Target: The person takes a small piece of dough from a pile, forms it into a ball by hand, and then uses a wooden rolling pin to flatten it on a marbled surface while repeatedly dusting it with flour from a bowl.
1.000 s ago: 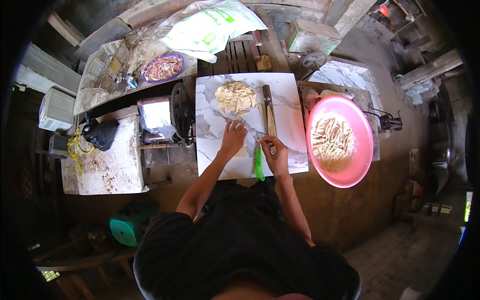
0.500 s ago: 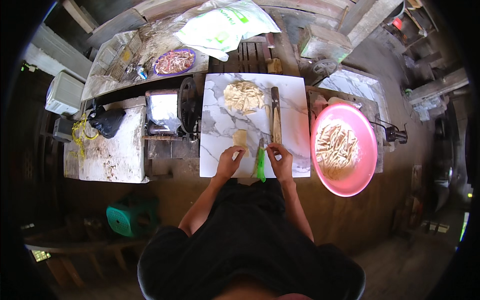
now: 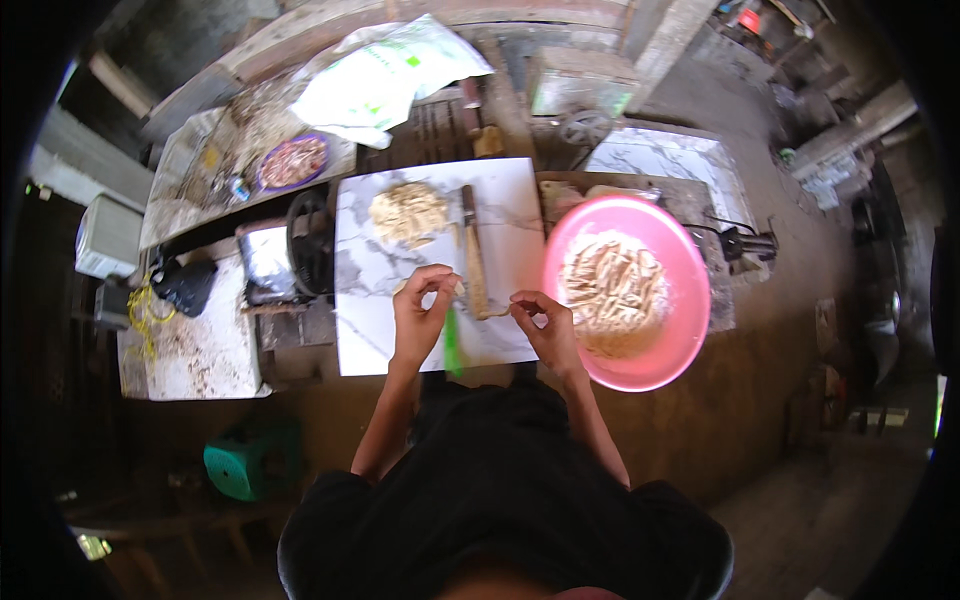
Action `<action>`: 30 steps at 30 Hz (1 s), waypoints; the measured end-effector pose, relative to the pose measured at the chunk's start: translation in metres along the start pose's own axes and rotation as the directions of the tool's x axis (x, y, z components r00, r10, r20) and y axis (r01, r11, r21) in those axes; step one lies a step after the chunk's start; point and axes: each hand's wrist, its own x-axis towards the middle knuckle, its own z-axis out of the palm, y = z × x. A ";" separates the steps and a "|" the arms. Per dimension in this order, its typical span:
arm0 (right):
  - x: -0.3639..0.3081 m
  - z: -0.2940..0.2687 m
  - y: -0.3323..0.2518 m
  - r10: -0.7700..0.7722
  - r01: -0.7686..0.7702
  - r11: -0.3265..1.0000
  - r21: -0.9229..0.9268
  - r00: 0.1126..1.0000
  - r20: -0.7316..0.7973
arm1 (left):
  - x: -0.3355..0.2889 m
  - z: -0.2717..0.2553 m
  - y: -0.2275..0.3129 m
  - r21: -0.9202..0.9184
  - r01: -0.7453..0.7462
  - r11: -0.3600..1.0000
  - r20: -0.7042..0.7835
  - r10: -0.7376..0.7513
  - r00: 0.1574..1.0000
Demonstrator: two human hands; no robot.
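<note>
My left hand (image 3: pixel 422 315) is raised over the marbled board (image 3: pixel 365 345), thumb and forefinger closed in a pinch. A small pale bit of dough (image 3: pixel 459 288) shows at its fingertips. My right hand (image 3: pixel 548 328) is at the board's right edge, pinching a thin pale dough strip (image 3: pixel 498 315). Below and between the hands lies a green-handled knife (image 3: pixel 452 345), its blade mostly out of sight. A long wooden stick (image 3: pixel 474 255) with a dark upper part lies beyond them. Farther back sits a heap of flat, pale dough pieces (image 3: pixel 408 213).
A pink basin (image 3: pixel 697 310) with floury strips stands right of the board. Left are a roller machine with a dark wheel (image 3: pixel 308 243) and a pale table with a black bag (image 3: pixel 184 286). Behind lie a white sack (image 3: pixel 385 82) and a purple-rimmed tray (image 3: pixel 292 162). A green stool (image 3: pixel 235 468) stands lower left.
Both hands have lifted; the right has left the knife's side and now holds a thin strip nearer the basin. The view has shifted, so the board appears farther left.
</note>
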 end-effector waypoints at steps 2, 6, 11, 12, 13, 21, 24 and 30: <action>-0.001 -0.024 -0.009 0.014 -0.015 1.000 -0.025 0.998 -0.059 | 0.004 0.018 0.002 -0.151 0.047 0.987 0.020 -0.044 0.999; 0.010 -0.073 -0.016 -0.133 0.116 0.988 -0.102 0.973 -0.190 | 0.011 0.053 0.018 -0.289 0.182 0.940 0.065 -0.170 0.983; 0.013 -0.103 0.001 -0.313 0.154 0.864 -0.480 0.910 -0.271 | 0.018 0.090 0.015 -0.369 0.149 0.917 0.086 -0.127 0.988; 0.009 -0.104 0.016 -0.293 0.136 0.834 -0.535 0.930 -0.220 | 0.018 0.096 0.015 -0.376 0.171 0.911 0.086 -0.150 0.985; 0.004 -0.102 0.027 -0.295 0.161 0.806 -0.570 0.944 -0.151 | 0.019 0.102 0.016 -0.407 0.175 0.897 0.088 -0.152 0.984; -0.007 -0.079 0.029 -0.031 0.026 0.978 -0.208 0.999 -0.022 | 0.019 0.111 0.019 -0.342 0.213 0.915 0.185 -0.157 0.970; 0.009 -0.073 0.002 -0.067 0.069 0.997 0.021 0.993 -0.094 | 0.017 0.110 0.021 -0.303 0.221 0.927 0.219 -0.159 0.963; 0.024 -0.066 0.002 -0.071 0.066 0.946 0.317 0.997 0.005 | 0.021 0.121 0.031 -0.332 0.134 0.934 0.183 -0.075 0.980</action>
